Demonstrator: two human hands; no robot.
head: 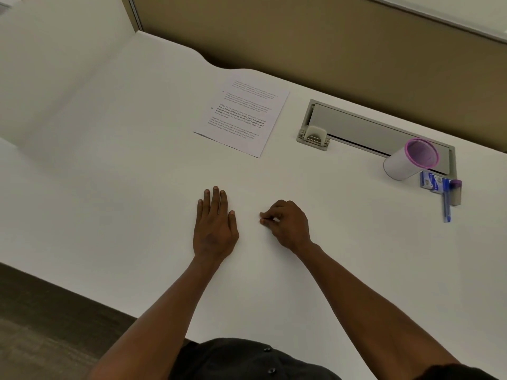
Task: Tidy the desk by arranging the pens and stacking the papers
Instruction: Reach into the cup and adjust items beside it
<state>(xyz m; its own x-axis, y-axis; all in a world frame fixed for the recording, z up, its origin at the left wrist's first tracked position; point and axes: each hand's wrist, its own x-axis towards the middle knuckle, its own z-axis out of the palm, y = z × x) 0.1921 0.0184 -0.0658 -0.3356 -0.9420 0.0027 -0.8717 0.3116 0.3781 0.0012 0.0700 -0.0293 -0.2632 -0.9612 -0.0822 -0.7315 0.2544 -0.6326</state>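
A printed paper sheet (pixel 242 113) lies on the white desk (pixel 109 174), far from me at the centre. A white pen cup with a pink rim (pixel 408 160) stands at the right. Just below it a blue pen (pixel 446 202) lies beside a small blue box (pixel 431 182) and a purple-capped item (pixel 456 192). My left hand (pixel 215 226) rests flat on the desk, fingers together, holding nothing. My right hand (pixel 285 222) rests beside it with fingers curled in; nothing shows in it.
A grey cable hatch with a hinged flap (pixel 356 127) is set into the desk behind the cup. A tan partition (pixel 329 37) runs along the desk's far edge. The desk's near edge runs at lower left, above dark carpet (pixel 41 311).
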